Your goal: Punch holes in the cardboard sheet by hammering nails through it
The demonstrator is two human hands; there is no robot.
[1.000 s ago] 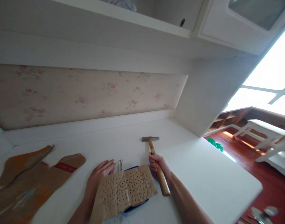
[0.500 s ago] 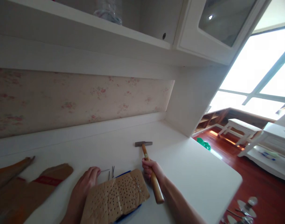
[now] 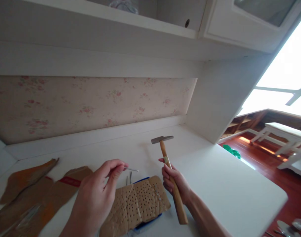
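Note:
Between thumb and forefinger, my left hand (image 3: 101,184) pinches a thin metal nail (image 3: 132,169), held above the table and pointing right. My right hand (image 3: 173,179) is wrapped round the wooden handle of a hammer (image 3: 177,200), whose metal head is raised toward the back. Below and between the hands lies a piece of brown cardboard (image 3: 140,204) punched with many small holes. Several shiny nail heads show near its right end. Something blue (image 3: 150,221) sticks out from under the cardboard. Behind its far edge lie a few loose nails (image 3: 130,177).
Torn brown cardboard (image 3: 45,191) with a red stripe lies on the white tabletop (image 3: 214,184) at the left. A white shelf (image 3: 103,29) overhangs the back. To the right, a white bench (image 3: 286,133) and a green bag (image 3: 231,151) are on the red floor.
My left hand has lifted a nail off the table, raising it up and to the right. The hammer has risen in my right hand. The camera view has shifted.

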